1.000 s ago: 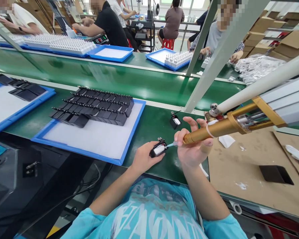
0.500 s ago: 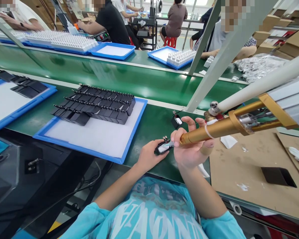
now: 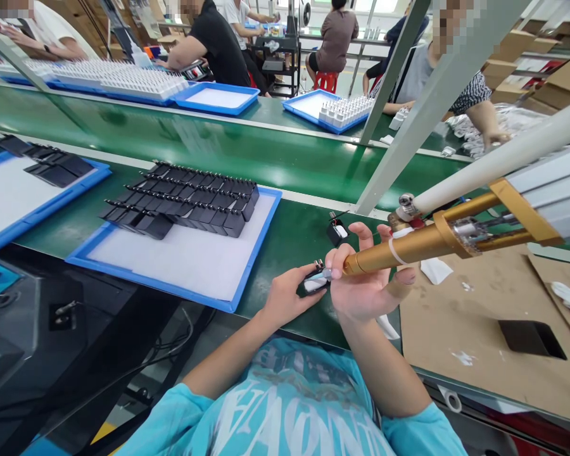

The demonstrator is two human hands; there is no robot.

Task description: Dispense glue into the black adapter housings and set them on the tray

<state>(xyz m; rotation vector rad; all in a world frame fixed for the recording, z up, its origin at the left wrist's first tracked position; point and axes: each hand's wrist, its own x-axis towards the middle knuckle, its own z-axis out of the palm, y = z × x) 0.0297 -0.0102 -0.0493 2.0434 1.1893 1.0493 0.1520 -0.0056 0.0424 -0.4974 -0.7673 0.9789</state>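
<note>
My left hand [image 3: 289, 296] grips a small black plug housing [image 3: 315, 280] with a white inside and metal pins pointing up. Fingers of my right hand [image 3: 361, 285] are wrapped round the front of a gold dispenser [image 3: 399, 248], whose pale nozzle tip [image 3: 323, 274] rests at the housing. Just behind my hands, a second black housing [image 3: 336, 229] with a white part stands on the green bench [image 3: 292, 237]. To the left, a blue tray [image 3: 240, 294] with a white liner holds several black housings [image 3: 185, 196] in rows.
At the far left is another blue tray [image 3: 42, 212] with black housings. A slanting metal post [image 3: 408, 126] rises behind the dispenser. Brown cardboard [image 3: 465, 316] on the right bears a black box [image 3: 532, 338]. People sit across the green belt [image 3: 218, 142] near trays of white parts.
My left hand and the black housing have shifted slightly right under the nozzle tip. Across the belt, a person's arm at the right now reaches over the bagged white parts.
</note>
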